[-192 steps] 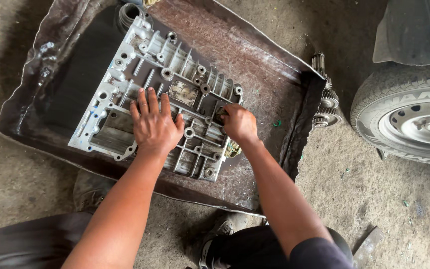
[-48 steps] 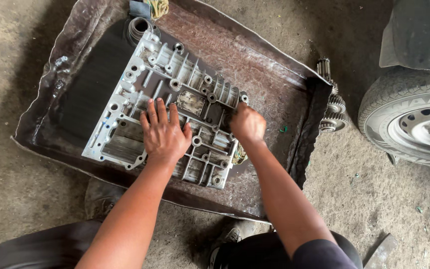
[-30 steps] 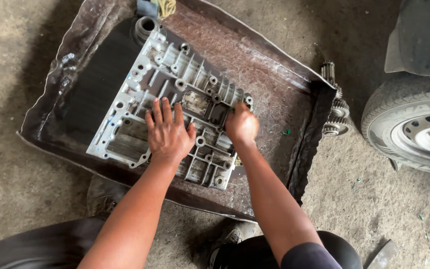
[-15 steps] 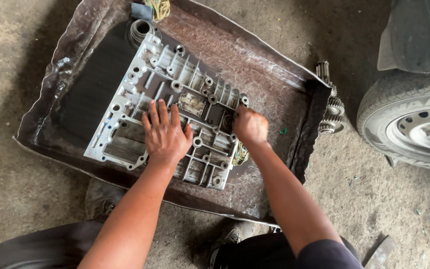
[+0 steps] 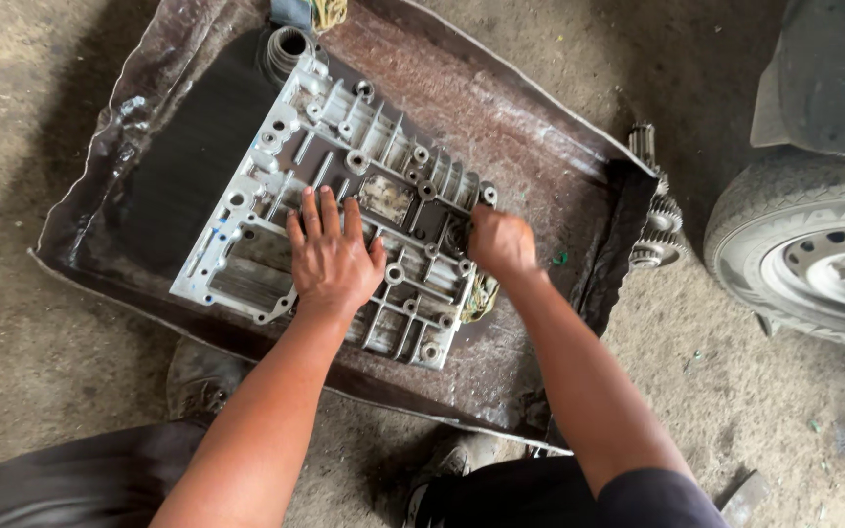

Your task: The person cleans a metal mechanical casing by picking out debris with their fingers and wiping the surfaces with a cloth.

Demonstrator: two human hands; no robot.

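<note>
Grey cast-aluminium valve body plate [image 5: 344, 225] lies in the dark, oily metal tray [image 5: 540, 147]. Left hand [image 5: 333, 256] presses flat on it, fingers spread; right hand [image 5: 501, 242] is fisted at its right edge, grasp unclear. Looks heavy, rigid and oil-slick, so grip the outer ribs.
</note>
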